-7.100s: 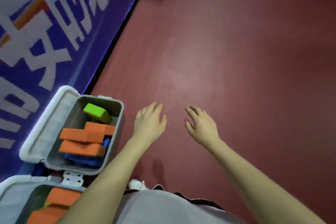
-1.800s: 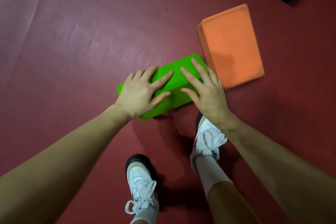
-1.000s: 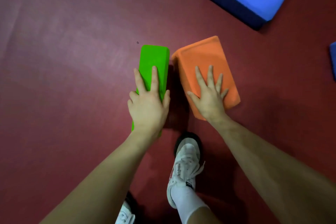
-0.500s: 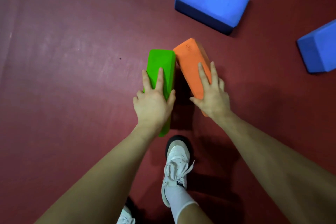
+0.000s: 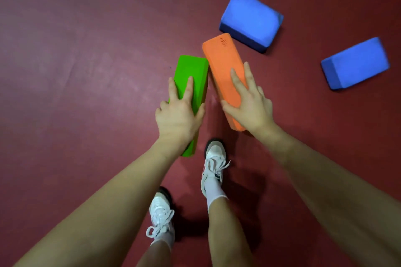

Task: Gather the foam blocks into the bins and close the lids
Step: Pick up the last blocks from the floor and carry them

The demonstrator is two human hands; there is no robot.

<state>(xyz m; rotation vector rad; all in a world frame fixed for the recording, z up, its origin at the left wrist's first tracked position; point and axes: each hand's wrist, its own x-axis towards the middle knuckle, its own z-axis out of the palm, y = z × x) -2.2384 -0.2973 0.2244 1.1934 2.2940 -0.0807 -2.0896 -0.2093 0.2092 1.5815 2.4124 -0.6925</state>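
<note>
- Left hand [image 5: 179, 115] grips the green foam block [image 5: 193, 84]: fingers along its top, thumb wrapped over the right side.
- Right hand [image 5: 249, 102] grips the orange foam block [image 5: 225, 71], thumb on its left face, fingers spread over the top.
- Both blocks stand on edge, far ends nearly touching.
- Two blue foam blocks [image 5: 251, 19] [image 5: 355, 63] lie on the red floor [image 5: 86, 50], near one and beyond the orange, far one well right.
- White sneakers [image 5: 213, 167] below the blocks.
</note>
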